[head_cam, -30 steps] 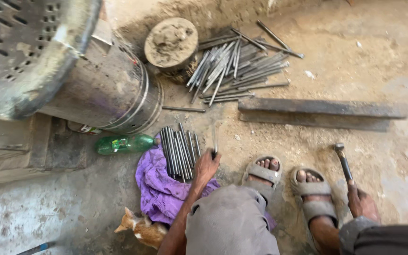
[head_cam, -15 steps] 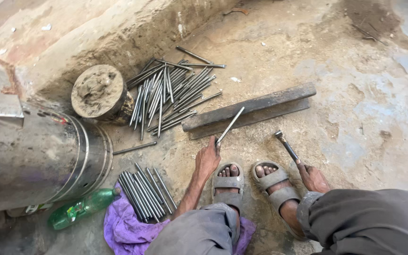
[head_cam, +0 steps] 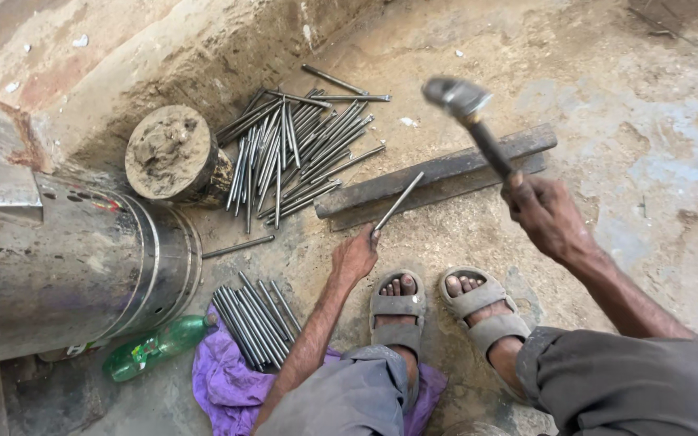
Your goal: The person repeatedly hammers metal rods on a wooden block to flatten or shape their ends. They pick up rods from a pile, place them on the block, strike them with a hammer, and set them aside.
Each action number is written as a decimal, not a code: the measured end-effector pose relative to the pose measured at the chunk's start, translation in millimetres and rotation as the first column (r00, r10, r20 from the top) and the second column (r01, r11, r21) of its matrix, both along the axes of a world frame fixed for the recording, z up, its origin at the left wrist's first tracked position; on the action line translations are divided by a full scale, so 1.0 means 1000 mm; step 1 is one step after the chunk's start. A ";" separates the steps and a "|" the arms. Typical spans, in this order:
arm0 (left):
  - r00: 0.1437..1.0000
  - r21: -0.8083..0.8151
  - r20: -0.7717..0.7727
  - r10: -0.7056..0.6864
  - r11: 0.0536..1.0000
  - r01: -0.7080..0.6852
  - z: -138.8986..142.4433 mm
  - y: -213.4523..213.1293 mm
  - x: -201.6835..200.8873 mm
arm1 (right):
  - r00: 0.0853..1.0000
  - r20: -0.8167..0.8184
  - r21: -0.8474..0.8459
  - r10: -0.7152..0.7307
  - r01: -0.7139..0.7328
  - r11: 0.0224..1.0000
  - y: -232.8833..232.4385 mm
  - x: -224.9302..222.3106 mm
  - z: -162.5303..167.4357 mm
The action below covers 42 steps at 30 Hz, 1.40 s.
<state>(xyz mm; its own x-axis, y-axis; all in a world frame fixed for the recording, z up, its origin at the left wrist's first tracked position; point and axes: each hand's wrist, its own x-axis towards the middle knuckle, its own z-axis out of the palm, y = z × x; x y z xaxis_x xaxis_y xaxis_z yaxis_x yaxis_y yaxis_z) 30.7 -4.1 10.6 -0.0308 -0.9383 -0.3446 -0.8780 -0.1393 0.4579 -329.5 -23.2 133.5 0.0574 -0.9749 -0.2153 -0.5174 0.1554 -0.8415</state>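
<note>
Striking step in hand. Left hand (head_cam: 355, 257) pinches the near end of a thin steel rod (head_cam: 398, 202); its far end rests at 1 o'clock on the flat, rusty iron bar (head_cam: 438, 173). Right hand (head_cam: 544, 211) is wrapped tight round the handle of a hammer (head_cam: 468, 121), head raised and blurred above the bar. By my reading, the next blow needs the rod held steady on the bar. At 10 o'clock a loose heap of grey rods (head_cam: 296, 149); at 7 o'clock a bundle (head_cam: 254, 316) beside purple cloth (head_cam: 224, 383). Floor dusty, rough.

Green bottle (head_cam: 155, 347) beside purple cloth (head_cam: 220, 387) (grey sandals (head_cam: 397, 311) nearby).
</note>
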 end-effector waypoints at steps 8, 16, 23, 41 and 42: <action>0.999 -0.006 -0.035 0.015 1.000 -0.015 -0.005 0.008 0.000 | 0.969 -0.246 0.306 -0.007 0.085 0.948 -0.011 0.046 -0.045; 0.998 -0.027 -0.068 0.016 0.999 -0.018 -0.019 0.006 -0.002 | 0.999 -0.017 -0.039 -0.030 0.030 0.999 -0.025 0.013 0.003; 0.999 0.117 -0.049 -0.004 0.993 0.009 -0.010 -0.006 0.004 | 0.959 -0.284 0.253 0.024 0.051 0.966 -0.010 0.050 -0.060; 0.988 0.055 -0.104 -0.113 0.991 0.119 -0.019 -0.003 0.010 | 0.949 -0.312 0.290 -0.052 0.147 0.946 0.021 0.026 -0.082; 0.986 0.051 -0.119 -0.116 0.991 0.123 -0.021 -0.001 0.009 | 0.936 -0.347 0.294 -0.050 0.160 0.942 0.024 0.018 -0.091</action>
